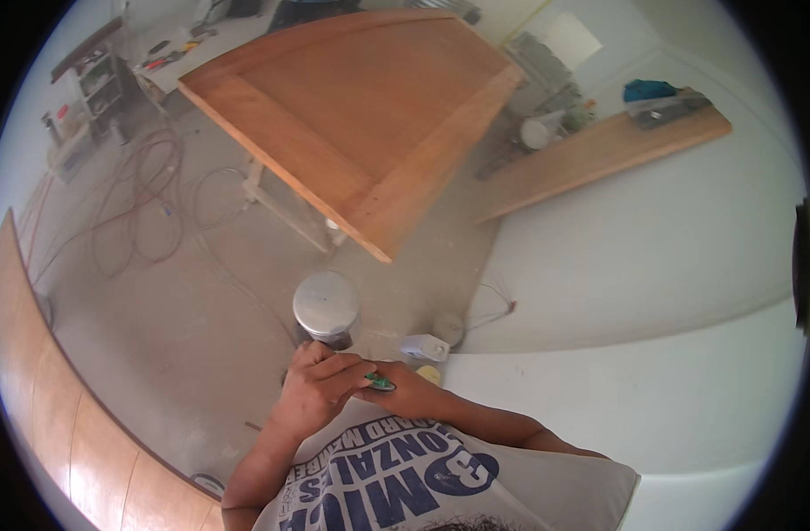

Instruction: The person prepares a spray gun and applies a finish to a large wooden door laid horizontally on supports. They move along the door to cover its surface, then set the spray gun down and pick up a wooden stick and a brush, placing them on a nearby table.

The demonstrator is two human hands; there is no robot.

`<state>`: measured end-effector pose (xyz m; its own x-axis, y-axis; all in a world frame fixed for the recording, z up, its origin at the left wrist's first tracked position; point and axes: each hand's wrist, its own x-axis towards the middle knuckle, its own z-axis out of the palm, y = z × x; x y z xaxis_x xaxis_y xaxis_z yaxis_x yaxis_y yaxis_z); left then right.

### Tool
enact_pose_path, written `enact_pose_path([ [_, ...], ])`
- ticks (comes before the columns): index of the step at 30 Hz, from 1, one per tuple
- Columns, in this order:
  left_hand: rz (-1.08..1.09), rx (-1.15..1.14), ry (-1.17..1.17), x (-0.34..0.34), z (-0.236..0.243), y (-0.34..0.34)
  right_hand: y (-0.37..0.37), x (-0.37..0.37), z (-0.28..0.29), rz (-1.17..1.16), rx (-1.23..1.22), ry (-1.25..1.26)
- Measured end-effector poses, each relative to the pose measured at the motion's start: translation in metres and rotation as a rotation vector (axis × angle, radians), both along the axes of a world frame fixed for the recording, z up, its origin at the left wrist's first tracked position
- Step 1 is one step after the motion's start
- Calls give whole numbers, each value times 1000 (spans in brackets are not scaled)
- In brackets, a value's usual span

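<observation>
In front of my chest my two hands meet. My left hand (321, 380) is closed, its fingers bent over toward the right one, just behind a silver, round-lidded cup (326, 303) that looks like the top of a paint spray gun. The dark part under the cup (337, 340) is mostly hidden by my fingers. My right hand (398, 388) is closed too, with a small green object (380, 381) showing between it and my left fingertips; its kind cannot be made out. Ahead lies a reddish-brown panelled wooden door (352, 115), apart from the cup.
The door rests on a wooden trestle (285, 211). Hoses (139, 208) coil on the floor at left. A wooden plank (591, 164) bearing a teal cloth (649, 89) lies at right. A white container (425, 348) stands near my right hand. Curved wooden panelling (69, 425) edges the lower left.
</observation>
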<state>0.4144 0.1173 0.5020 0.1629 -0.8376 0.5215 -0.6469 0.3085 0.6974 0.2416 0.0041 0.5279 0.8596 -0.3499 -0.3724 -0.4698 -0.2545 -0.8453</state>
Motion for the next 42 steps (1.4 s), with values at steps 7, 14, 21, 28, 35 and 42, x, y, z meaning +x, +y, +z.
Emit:
enact_pose_path([
  [7, 226, 94, 40, 68, -11, -35, -66, 88, -66, 125, 97, -229],
  [14, 963, 363, 400, 109, -216, -8, -97, 182, -172, 93, 65, -334],
  [21, 252, 957, 138, 74, -543, 57, -104, 240, -322, 21, 168, -264],
  [28, 48, 1212, 443, 114, -685, 35, -101, 303, -471, -75, 106, -361],
  [35, -248, 1092, 881, 160, -711, -1, -90, 326, -533, -206, 179, -285],
  [42, -495, 912, 662, 155, -685, -47, -78, 322, -560, -292, 103, -289],
])
